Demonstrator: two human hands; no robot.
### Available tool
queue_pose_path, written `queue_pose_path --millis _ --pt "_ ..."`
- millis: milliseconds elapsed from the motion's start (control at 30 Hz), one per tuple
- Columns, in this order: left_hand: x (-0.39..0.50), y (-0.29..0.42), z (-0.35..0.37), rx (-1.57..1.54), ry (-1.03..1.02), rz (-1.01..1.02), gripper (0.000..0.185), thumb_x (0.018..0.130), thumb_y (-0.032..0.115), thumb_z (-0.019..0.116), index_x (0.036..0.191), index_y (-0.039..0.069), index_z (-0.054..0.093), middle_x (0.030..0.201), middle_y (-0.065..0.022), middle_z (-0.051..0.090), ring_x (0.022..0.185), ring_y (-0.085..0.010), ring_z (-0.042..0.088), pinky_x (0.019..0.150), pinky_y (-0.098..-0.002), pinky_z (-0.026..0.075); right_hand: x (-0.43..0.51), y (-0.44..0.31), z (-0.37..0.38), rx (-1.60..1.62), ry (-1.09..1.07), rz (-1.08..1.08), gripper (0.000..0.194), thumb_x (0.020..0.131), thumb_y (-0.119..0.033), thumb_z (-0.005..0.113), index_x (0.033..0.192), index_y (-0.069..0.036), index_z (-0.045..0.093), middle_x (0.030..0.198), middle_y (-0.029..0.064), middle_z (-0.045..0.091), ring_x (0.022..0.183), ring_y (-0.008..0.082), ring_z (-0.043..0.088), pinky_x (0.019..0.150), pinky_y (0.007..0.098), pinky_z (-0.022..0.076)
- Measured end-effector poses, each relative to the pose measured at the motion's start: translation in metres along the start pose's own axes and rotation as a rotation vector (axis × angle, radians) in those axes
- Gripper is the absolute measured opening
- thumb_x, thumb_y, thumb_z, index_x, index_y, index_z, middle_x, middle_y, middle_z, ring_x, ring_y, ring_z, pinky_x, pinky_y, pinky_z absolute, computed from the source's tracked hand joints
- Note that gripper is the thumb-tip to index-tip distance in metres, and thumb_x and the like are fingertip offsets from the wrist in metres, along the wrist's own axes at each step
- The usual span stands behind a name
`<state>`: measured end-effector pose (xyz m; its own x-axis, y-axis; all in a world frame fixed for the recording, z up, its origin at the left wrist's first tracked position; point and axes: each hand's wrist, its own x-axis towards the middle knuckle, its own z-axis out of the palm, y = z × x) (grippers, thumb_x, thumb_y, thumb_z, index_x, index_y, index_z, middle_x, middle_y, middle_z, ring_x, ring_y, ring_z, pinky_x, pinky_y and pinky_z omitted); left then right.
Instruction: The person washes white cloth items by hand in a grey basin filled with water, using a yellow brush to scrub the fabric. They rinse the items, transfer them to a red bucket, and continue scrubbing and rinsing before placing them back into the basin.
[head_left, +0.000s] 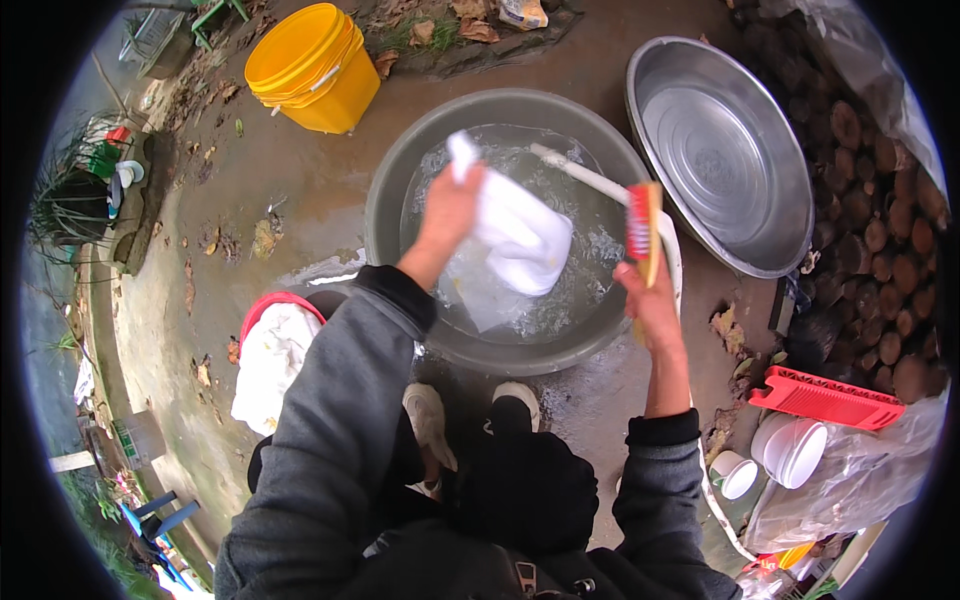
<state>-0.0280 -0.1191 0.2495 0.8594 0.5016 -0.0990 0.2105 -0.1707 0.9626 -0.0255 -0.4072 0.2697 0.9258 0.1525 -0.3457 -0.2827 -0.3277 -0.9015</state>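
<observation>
My left hand (451, 214) grips one end of a white cloth (529, 232), blurred by motion, over the large grey plastic tub (491, 361). The cloth's lower part hangs at the water, and a paler submerged portion shows beneath it. In my right hand (651, 304) is a scrubbing brush (645, 225) with a yellowish back and red-and-white bristles, held upright by its handle at the tub's right rim. A white hose (577, 171) runs over that rim, its end above the rippling water (555, 319).
A yellow bucket (352, 90) stands back left, and a metal basin (712, 161) leans at the tub's right. White cloth (276, 352) fills a red-rimmed container (259, 306) by my left arm. A red washboard (829, 399), white buckets (796, 454) and stacked logs (877, 232) lie right.
</observation>
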Motion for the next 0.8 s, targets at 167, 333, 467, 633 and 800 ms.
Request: queue_pose_path --millis 167,333,467,633,800 --pt "0.01 -0.089 -0.051 -0.199 0.207 -0.485 0.047 0.098 0.039 0.051 0.12 -0.002 0.06 0.113 -0.0139 0.064 0.102 -0.0231 0.059 0.089 -0.0372 0.045 -0.01 0.07 0.039 -0.657 0.047 -0.121 0.059 0.093 -0.042 0.057 0.141 -0.015 0.037 0.095 0.0171 0.064 0.093 0.0331 0.065 0.082 0.0429 0.0485" --pt "0.006 -0.124 -0.064 -0.304 0.194 -0.387 0.043 0.1 0.035 0.05 0.12 -0.001 0.06 0.111 -0.011 0.064 0.099 -0.0214 0.058 0.088 -0.0364 0.045 -0.001 0.052 0.113 0.071 -0.484 0.296 0.041 0.101 -0.035 0.046 0.132 -0.008 0.047 0.071 0.0082 0.057 0.052 0.0125 0.056 0.045 0.0268 0.0479" --pt "-0.001 -0.116 -0.071 -0.09 0.215 -0.253 0.039 0.099 0.031 0.052 0.119 -0.001 0.06 0.101 -0.0106 0.066 0.092 -0.0209 0.059 0.085 -0.035 0.046 0.041 0.033 0.148 -0.462 -0.584 0.239 0.034 0.102 -0.029 0.043 0.125 -0.005 0.049 0.071 0.0131 0.061 0.05 0.0176 0.06 0.043 0.0305 0.049" --pt "-0.016 -0.094 -0.064 0.113 0.305 -0.222 0.033 0.098 0.027 0.053 0.11 -0.003 0.061 0.092 -0.0137 0.067 0.086 -0.02 0.06 0.08 -0.0366 0.047 0.055 0.052 0.155 -0.17 -0.207 0.373 0.038 0.103 -0.032 0.039 0.117 0.001 0.053 0.072 0.0157 0.064 0.045 0.0211 0.06 0.042 0.0359 0.0505" --pt "-0.009 -0.079 -0.061 0.366 -0.002 -0.218 0.036 0.098 0.028 0.054 0.114 -0.003 0.06 0.092 -0.0134 0.066 0.086 -0.018 0.058 0.083 -0.0353 0.046 0.048 0.053 0.157 -0.595 -0.338 0.143 0.044 0.098 -0.038 0.047 0.119 0.0 0.054 0.1 0.0261 0.065 0.091 0.0398 0.061 0.08 0.0451 0.0486"
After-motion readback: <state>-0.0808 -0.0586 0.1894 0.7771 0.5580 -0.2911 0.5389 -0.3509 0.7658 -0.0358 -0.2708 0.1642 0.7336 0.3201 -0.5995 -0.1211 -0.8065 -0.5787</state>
